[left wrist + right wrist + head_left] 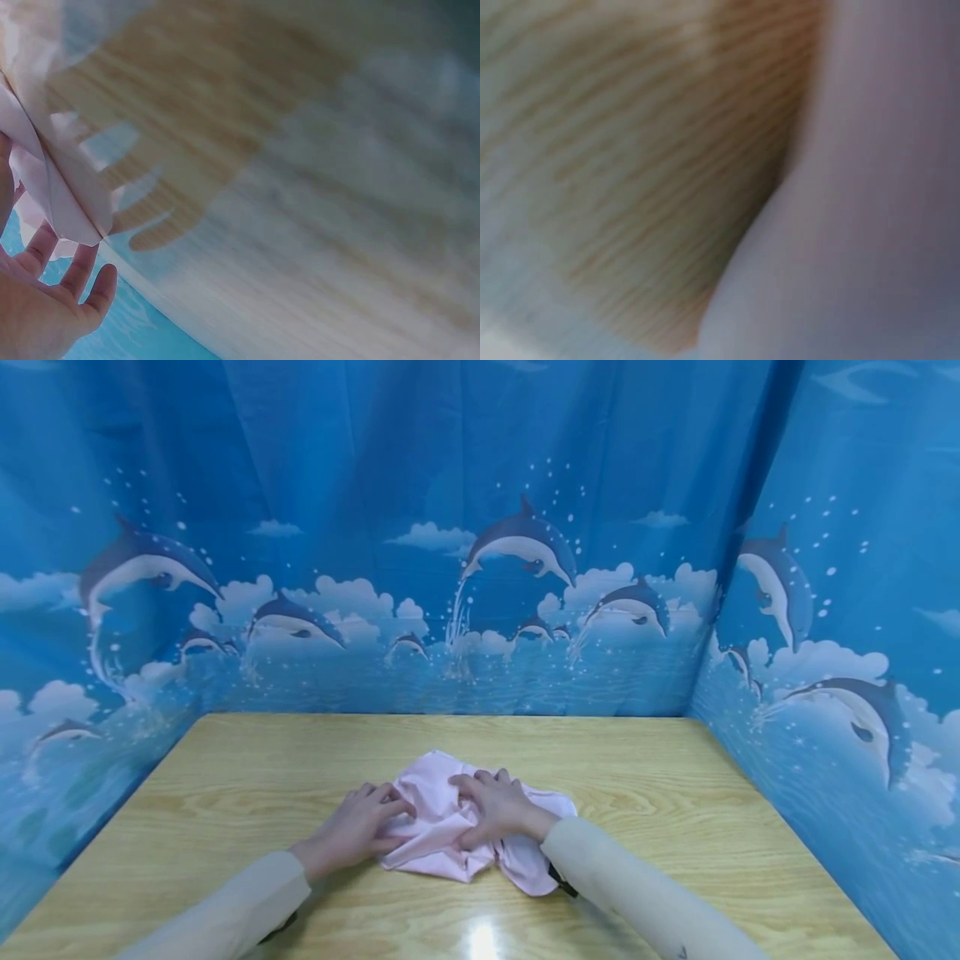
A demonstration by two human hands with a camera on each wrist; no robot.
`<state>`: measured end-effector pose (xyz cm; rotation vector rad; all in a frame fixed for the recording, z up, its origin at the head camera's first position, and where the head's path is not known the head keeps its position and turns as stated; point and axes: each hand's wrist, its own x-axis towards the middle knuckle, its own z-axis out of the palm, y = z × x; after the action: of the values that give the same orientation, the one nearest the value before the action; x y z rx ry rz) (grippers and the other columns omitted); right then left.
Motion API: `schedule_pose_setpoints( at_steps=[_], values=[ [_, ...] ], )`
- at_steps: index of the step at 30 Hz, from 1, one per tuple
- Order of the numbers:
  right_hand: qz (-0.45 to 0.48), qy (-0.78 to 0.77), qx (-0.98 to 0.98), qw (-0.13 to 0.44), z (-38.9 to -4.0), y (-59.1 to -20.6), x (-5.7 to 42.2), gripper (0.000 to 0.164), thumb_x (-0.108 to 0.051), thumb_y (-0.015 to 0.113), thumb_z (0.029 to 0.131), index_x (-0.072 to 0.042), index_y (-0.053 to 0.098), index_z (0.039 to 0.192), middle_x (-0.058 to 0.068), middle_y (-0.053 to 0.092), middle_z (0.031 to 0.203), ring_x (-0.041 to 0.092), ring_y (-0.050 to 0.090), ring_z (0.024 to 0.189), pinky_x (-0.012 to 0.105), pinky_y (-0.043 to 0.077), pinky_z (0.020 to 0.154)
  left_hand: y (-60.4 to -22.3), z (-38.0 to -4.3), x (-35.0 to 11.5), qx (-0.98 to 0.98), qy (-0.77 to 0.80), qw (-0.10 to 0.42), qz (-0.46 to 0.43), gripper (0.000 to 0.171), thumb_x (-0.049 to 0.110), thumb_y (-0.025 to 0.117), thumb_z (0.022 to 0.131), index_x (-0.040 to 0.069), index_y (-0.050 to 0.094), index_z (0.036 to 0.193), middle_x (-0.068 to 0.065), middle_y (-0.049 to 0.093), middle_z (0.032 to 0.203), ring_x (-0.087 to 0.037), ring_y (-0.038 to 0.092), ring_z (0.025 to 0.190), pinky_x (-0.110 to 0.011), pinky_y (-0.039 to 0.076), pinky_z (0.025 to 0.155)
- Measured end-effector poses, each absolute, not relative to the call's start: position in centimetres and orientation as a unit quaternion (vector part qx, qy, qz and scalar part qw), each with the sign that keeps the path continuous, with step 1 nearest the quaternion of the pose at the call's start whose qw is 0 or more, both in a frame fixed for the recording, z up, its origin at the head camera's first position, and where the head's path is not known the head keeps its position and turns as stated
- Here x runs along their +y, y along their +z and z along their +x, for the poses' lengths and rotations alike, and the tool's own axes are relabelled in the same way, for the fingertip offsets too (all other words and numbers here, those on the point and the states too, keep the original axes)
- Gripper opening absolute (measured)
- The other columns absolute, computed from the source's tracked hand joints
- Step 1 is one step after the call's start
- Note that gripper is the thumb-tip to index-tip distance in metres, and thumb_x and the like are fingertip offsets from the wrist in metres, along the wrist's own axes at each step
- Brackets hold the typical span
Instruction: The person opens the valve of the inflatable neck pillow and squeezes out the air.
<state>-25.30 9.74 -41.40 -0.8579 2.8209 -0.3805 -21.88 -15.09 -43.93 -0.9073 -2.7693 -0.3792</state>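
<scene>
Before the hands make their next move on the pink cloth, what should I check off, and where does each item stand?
1. Pink cloth resting on the wooden table: ok.
2. Cloth smooth: not ok; it is creased and bunched.
3. Left hand at the cloth: ok, at its left side.
4. Right hand on the cloth: ok, over it.
5. Right hand's grip on the fabric: cannot tell; the right wrist view is blurred.
</scene>
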Motion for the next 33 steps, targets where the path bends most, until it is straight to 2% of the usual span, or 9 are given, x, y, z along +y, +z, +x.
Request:
schedule_pose_setpoints(
  at_steps=[3,11,17,23,28,33],
  values=[
    [-0.299,-0.123,0.943,0.075,-25.0,-41.4,9.7,0.087,-0.055,0.073,0.061,-0.030,0.037,0.136,0.004,0.045,0.134,0.024,0.041,0.102,0.047,0.038,0.084,-44.0,-22.0,-15.1,-0.938,-0.126,0.102,-0.307,0.031,0.042,0.070,0.073,0.028,0.062,0.100,0.001,0.057,0.105,-0.018,0.049,0.092,-0.042,0.042,0.079],
    [-0.305,-0.124,0.943,0.054,-23.9,-41.5,9.6,0.072,-0.046,0.071,0.067,-0.026,0.046,0.131,0.004,0.051,0.128,0.024,0.045,0.098,0.044,0.042,0.079,-43.9,-21.7,-15.0,-0.932,-0.136,0.108,-0.317,0.032,0.041,0.070,0.073,0.029,0.063,0.102,0.003,0.057,0.104,-0.016,0.048,0.090,-0.040,0.041,0.079],
    [-0.301,-0.131,0.944,0.029,-23.7,-42.0,9.5,0.061,-0.044,0.068,0.071,-0.025,0.051,0.127,0.002,0.056,0.124,0.021,0.047,0.092,0.042,0.042,0.077,-43.7,-21.7,-14.8,-0.932,-0.139,0.100,-0.318,0.031,0.038,0.071,0.073,0.029,0.063,0.102,0.004,0.057,0.104,-0.015,0.049,0.090,-0.040,0.042,0.079],
    [-0.316,-0.133,0.939,0.003,-23.7,-42.0,9.6,0.053,-0.036,0.068,0.073,-0.022,0.055,0.122,0.002,0.060,0.118,0.016,0.046,0.083,0.032,0.039,0.069,-43.7,-21.8,-14.9,-0.934,-0.145,0.090,-0.313,0.029,0.039,0.070,0.075,0.031,0.062,0.102,0.005,0.057,0.103,-0.014,0.049,0.090,-0.038,0.040,0.079],
    [-0.341,-0.132,0.931,-0.021,-23.6,-41.9,9.7,0.045,-0.027,0.068,0.075,-0.020,0.058,0.118,0.001,0.063,0.111,0.013,0.048,0.080,0.025,0.035,0.065,-43.8,-21.8,-15.0,-0.931,-0.146,0.100,-0.320,0.029,0.036,0.071,0.075,0.031,0.062,0.102,0.005,0.057,0.101,-0.014,0.049,0.089,-0.038,0.040,0.077],
    [-0.358,-0.129,0.924,-0.035,-23.5,-41.9,9.6,0.040,-0.020,0.068,0.078,-0.018,0.059,0.117,0.002,0.064,0.111,0.015,0.054,0.083,0.024,0.037,0.068,-43.7,-21.8,-15.0,-0.930,-0.150,0.097,-0.322,0.029,0.035,0.070,0.075,0.031,0.062,0.103,0.005,0.057,0.102,-0.015,0.050,0.089,-0.039,0.041,0.078]
  ],
)
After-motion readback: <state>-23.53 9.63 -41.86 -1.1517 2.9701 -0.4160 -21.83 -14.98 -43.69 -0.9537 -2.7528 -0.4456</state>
